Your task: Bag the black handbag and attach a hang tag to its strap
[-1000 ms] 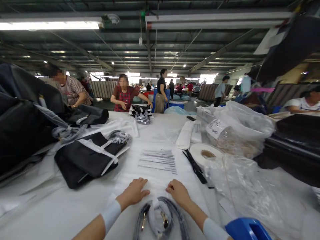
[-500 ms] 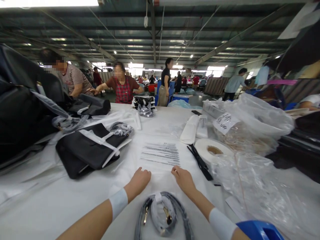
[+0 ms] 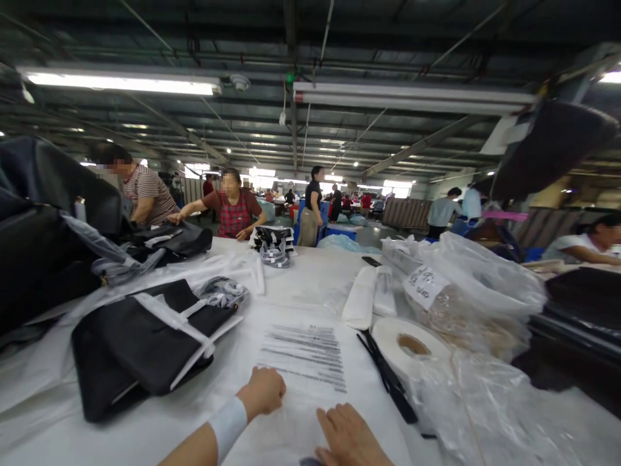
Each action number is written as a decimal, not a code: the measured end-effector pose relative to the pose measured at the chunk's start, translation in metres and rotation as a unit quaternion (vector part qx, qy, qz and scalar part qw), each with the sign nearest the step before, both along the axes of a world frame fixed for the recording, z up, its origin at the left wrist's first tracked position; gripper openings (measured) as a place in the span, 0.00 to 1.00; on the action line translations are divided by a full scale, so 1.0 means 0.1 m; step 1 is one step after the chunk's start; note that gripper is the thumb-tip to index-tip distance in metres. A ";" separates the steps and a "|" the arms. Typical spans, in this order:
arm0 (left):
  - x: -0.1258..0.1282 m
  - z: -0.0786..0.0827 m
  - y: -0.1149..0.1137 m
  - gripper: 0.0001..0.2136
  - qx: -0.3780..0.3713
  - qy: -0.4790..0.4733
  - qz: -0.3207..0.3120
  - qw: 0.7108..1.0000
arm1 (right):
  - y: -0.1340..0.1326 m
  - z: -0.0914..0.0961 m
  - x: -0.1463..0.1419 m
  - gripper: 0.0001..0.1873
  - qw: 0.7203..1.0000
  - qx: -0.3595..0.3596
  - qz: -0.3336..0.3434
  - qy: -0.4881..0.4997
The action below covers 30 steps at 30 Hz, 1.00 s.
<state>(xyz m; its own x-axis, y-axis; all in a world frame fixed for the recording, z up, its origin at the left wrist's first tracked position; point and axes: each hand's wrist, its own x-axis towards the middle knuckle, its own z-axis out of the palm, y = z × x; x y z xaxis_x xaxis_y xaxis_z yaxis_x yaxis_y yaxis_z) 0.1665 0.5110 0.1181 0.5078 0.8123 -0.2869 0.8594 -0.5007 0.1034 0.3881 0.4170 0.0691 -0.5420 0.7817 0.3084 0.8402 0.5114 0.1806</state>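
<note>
A clear plastic bag (image 3: 305, 355) printed with lines of dark text lies flat in front of me on the white table. My left hand (image 3: 264, 389) is closed at the near part of the bag, pinching its film. To the right, my right hand (image 3: 347, 432) has its fingers stretched out over the near end of the bag, thumb apart. A small dark piece of the wrapped strap (image 3: 310, 461) shows beside that thumb at the bottom edge; the rest is out of view. Left of my hands lies a folded black bag (image 3: 145, 336) with white wrapping strips and a plastic-wrapped coiled strap (image 3: 224, 292).
Large black bags (image 3: 53, 220) are piled at the left. On the right are a white tape roll (image 3: 412, 346), black strips (image 3: 388, 382), white pads (image 3: 359, 298) and crumpled plastic bags (image 3: 466, 278). Across the table, a co-worker in a checked apron (image 3: 235, 213) stands near a wrapped black bundle (image 3: 274, 243).
My view has tilted up. The right hand has let go of the plastic bag's edge, come nearer and spread its fingers. The coiled strap in front has mostly left the view.
</note>
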 end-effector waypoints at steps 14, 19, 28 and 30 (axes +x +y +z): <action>-0.25 -0.17 0.61 0.10 -0.328 -0.056 0.011 0.943 | 0.13 0.28 -0.11 0.18 0.988 0.098 0.101 -0.058; -0.21 -0.17 0.59 0.11 -0.320 -0.055 0.027 0.945 | -0.07 0.42 -0.11 0.18 0.996 -0.052 0.066 0.008; -0.14 0.37 -0.02 0.38 -0.199 -0.094 0.031 0.975 | 0.14 0.48 -0.05 0.09 0.926 -0.221 -0.198 0.234; -0.01 0.41 -0.30 0.41 -0.107 -0.126 0.023 0.986 | 0.15 0.46 -0.06 0.10 0.913 -0.233 -0.203 0.268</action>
